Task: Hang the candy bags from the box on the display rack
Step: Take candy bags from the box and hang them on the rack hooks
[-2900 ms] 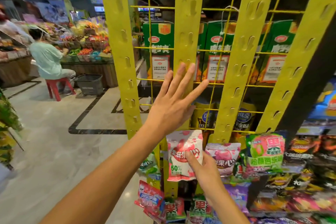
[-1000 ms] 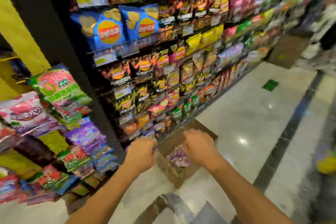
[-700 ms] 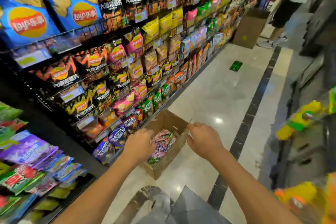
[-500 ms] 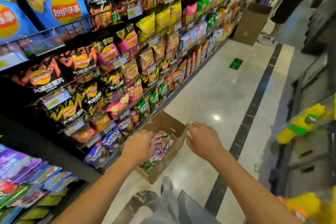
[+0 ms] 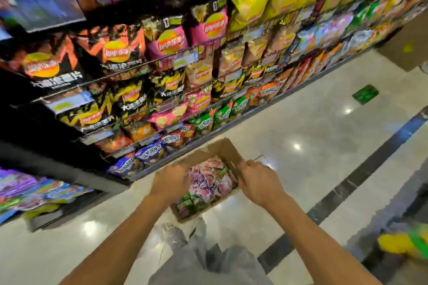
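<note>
An open cardboard box (image 5: 209, 152) stands on the shop floor at the foot of the snack shelves. It is filled with several pink, purple and green candy bags (image 5: 208, 184). My left hand (image 5: 170, 181) reaches down into the box's left side, with its back towards me and its fingertips hidden among the bags. My right hand (image 5: 257, 183) is at the box's right edge, and its curled fingers hold the flap there. Candy bags on the display rack (image 5: 27, 192) show blurred at the lower left.
Wire shelves packed with chip bags (image 5: 166, 39) run along the left and back. A second cardboard box (image 5: 407, 48) stands further down the aisle, past a green floor sticker (image 5: 364, 94). My shoes (image 5: 173, 235) are just in front of the box. A yellow-green object (image 5: 403, 246) sits low right.
I have turned from the yellow rack to the box on the floor and come closer. My left hand has gone deeper into the bags, and my right hand stays at the flap.
</note>
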